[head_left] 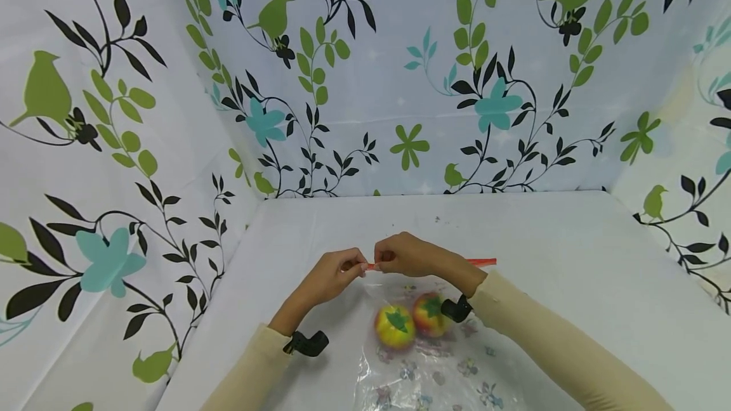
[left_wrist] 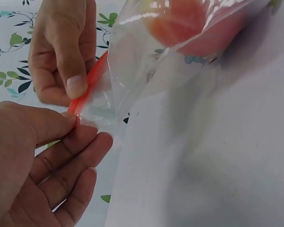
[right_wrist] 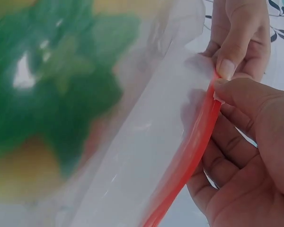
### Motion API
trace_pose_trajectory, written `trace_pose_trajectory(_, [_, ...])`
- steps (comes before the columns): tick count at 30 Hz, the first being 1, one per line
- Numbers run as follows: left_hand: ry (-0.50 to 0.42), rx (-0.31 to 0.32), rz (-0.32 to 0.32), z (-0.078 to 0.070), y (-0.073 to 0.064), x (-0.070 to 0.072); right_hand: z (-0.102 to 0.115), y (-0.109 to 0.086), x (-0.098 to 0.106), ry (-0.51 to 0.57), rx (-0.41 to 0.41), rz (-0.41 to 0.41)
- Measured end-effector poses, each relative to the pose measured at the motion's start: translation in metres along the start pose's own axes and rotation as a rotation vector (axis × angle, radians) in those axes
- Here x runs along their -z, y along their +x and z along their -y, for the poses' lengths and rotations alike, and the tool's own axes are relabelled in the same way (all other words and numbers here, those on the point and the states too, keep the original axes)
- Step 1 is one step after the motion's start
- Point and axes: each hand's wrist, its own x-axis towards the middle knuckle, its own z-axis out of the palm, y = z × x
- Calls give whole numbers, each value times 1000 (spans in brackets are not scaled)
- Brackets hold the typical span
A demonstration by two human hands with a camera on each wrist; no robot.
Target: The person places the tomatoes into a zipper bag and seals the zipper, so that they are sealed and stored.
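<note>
A clear zip bag [head_left: 411, 370] with printed flowers lies on the white table, its red zip strip [head_left: 482, 262] along the far edge. Two round yellow-red fruits with green leafy tops are inside, one on the left [head_left: 395, 326] and one on the right [head_left: 429, 314]. At the strip's left end, my left hand [head_left: 331, 276] pinches the corner between thumb and index finger. Right beside it, my right hand [head_left: 408, 255] pinches the strip with thumb and fingers. Both wrist views show the red strip [right_wrist: 194, 146] between the thumbs and fingers, the hands nearly touching.
The white table [head_left: 571, 259] stretches around the bag. Patterned cloth [head_left: 354, 81] with birds and leaves hangs behind and at both sides. Each wrist wears a black camera, on the left [head_left: 308, 343] and the right [head_left: 457, 309].
</note>
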Motion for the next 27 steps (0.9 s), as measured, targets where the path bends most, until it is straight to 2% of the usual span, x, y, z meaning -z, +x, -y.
trace_pose_trajectory(10, [-9, 12, 0, 5, -2, 5, -20, -21, 13, -20, -60, 31])
trace_pose_trajectory(16, [5, 41, 2, 8, -3, 8, -35, -43, 28, -19, -55, 38])
trace_pose_trajectory(21, [13, 61, -9, 9, -4, 14, -46, -64, 44, -12, -107, 44])
trace_pose_trajectory(27, [29, 81, -17, 17, -5, 19, -65, -90, 58, -8, -179, 21])
